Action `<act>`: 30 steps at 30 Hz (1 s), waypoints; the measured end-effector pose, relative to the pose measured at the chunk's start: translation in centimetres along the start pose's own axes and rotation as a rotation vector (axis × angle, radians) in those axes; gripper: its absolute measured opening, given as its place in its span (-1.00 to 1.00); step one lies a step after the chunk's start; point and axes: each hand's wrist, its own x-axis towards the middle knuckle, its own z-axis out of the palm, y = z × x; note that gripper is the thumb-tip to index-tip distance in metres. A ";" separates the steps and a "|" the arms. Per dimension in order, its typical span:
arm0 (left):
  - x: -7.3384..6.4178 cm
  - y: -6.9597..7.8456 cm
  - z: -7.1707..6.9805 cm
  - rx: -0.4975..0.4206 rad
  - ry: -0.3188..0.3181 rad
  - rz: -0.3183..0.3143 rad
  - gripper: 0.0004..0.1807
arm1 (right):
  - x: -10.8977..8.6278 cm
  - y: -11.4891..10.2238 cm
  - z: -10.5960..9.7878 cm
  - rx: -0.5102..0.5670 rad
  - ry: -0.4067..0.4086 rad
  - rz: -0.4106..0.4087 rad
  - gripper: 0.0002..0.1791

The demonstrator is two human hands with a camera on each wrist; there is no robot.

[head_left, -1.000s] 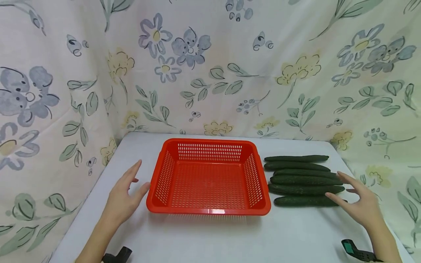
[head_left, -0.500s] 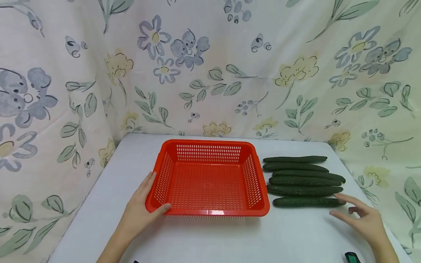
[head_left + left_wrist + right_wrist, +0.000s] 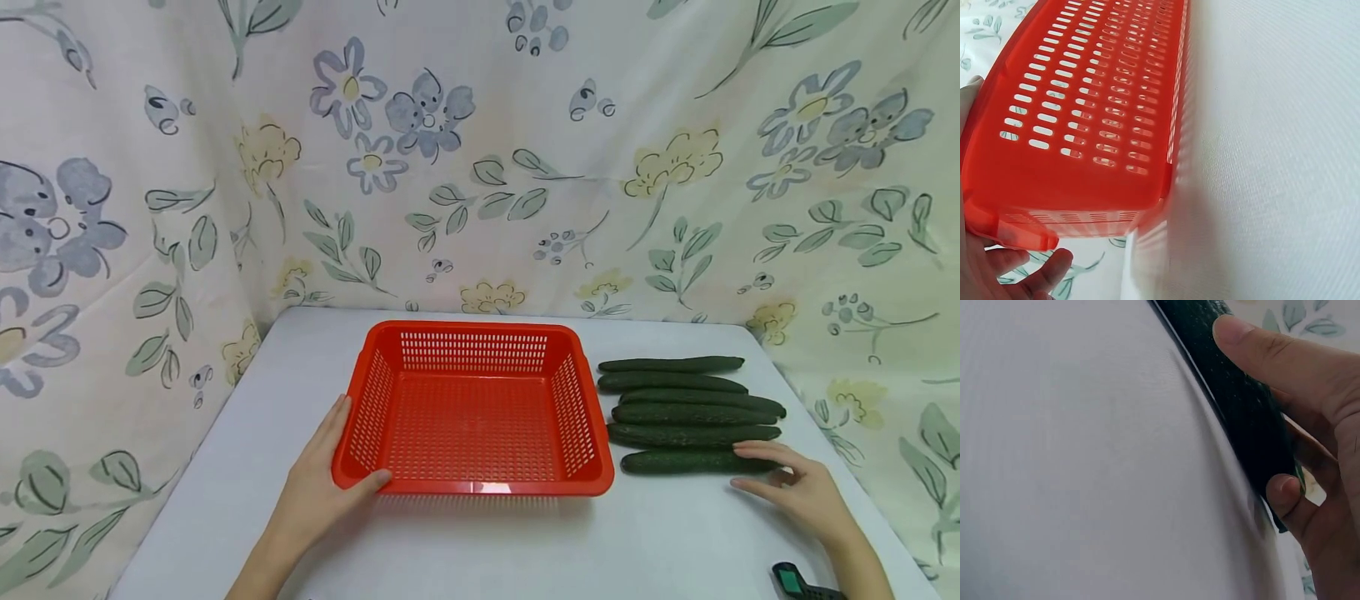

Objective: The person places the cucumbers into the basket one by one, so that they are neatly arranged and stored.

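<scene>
A red plastic basket [image 3: 472, 425] with slotted walls stands mid-table, nothing inside it. My left hand [image 3: 318, 483] holds its near left corner, thumb on the front rim and fingers along the left side. In the left wrist view, curled fingertips [image 3: 1047, 275] show beside the red rim [image 3: 1016, 231]. To the right of the basket lie several dark green cucumbers [image 3: 690, 412] in a stacked row. My right hand [image 3: 798, 492] grips the right end of the nearest cucumber [image 3: 675, 462]. In the right wrist view, fingers lie around that cucumber [image 3: 1235, 406], its tip showing past them.
The white table [image 3: 480, 550] runs back to a floral curtain [image 3: 480, 150], which also hangs at both sides. A black device with a green screen [image 3: 795, 579] is at the right wrist. The basket's right rim comes close to the left ends of the cucumbers.
My left hand has moved right and taken hold of the basket's corner. My right hand has come down and left onto the nearest cucumber. Basket and cucumbers look unmoved.
</scene>
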 end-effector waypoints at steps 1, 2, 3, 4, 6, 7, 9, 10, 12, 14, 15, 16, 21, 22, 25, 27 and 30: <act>0.0 0.0 0.0 0.000 0.000 -0.001 0.28 | 0.1 -0.1 0.0 -0.012 -0.017 0.002 -0.49; 0.0 0.0 0.0 0.001 0.001 -0.002 0.29 | 0.3 -0.1 0.0 -0.021 -0.031 0.005 -0.50; 0.0 0.0 0.0 0.001 0.001 -0.003 0.29 | 0.4 -0.2 0.0 -0.027 -0.039 0.008 -0.52; 0.0 0.0 0.1 0.003 0.002 -0.003 0.28 | 0.4 -0.3 0.0 -0.037 -0.044 0.012 -0.53; 0.0 0.0 0.1 0.006 0.002 -0.005 0.28 | 0.5 -0.5 -0.1 -0.060 -0.049 0.014 -0.54; 0.0 0.0 0.1 0.007 0.003 -0.005 0.28 | 0.5 -0.6 -0.2 -0.067 -0.054 0.013 -0.54; 0.0 -0.1 0.1 0.007 0.003 -0.007 0.28 | 0.6 -0.8 -0.3 -0.083 -0.064 0.007 -0.54; 0.0 -0.1 0.1 0.006 0.003 -0.009 0.28 | 0.7 -0.9 -0.3 -0.089 -0.071 0.004 -0.54; 0.1 -0.1 0.1 0.006 -0.001 -0.015 0.29 | 0.7 -1.0 -0.2 -0.084 -0.090 -0.008 -0.53; 0.1 -0.1 0.1 0.003 -0.004 -0.020 0.29 | 0.8 -1.0 0.0 -0.098 -0.111 0.002 -0.53; 0.1 0.0 0.1 0.001 -0.005 -0.022 0.29 | 0.9 -1.0 0.2 -0.108 -0.120 0.012 -0.53; 0.1 0.0 0.1 0.000 -0.006 -0.024 0.29 | 1.0 -0.9 0.4 -0.115 -0.127 0.021 -0.53; 0.0 -0.1 0.1 -0.008 -0.017 -0.019 0.36 | 1.0 -0.7 1.0 -0.139 -0.127 0.065 -0.59; 0.0 -0.2 0.1 -0.013 -0.020 -0.015 0.38 | 0.9 -0.6 1.1 -0.129 -0.121 0.062 -0.60; -0.1 -0.4 0.1 -0.023 -0.023 0.005 0.45 | 0.7 -0.6 1.2 -0.085 -0.107 0.036 -0.61; -0.1 -0.6 0.1 -0.022 -0.021 0.018 0.48 | 0.7 -0.7 1.2 -0.064 -0.100 0.029 -0.61; -0.1 -0.7 0.0 -0.019 -0.017 0.029 0.49 | 0.8 -0.9 1.3 -0.059 -0.097 0.031 -0.63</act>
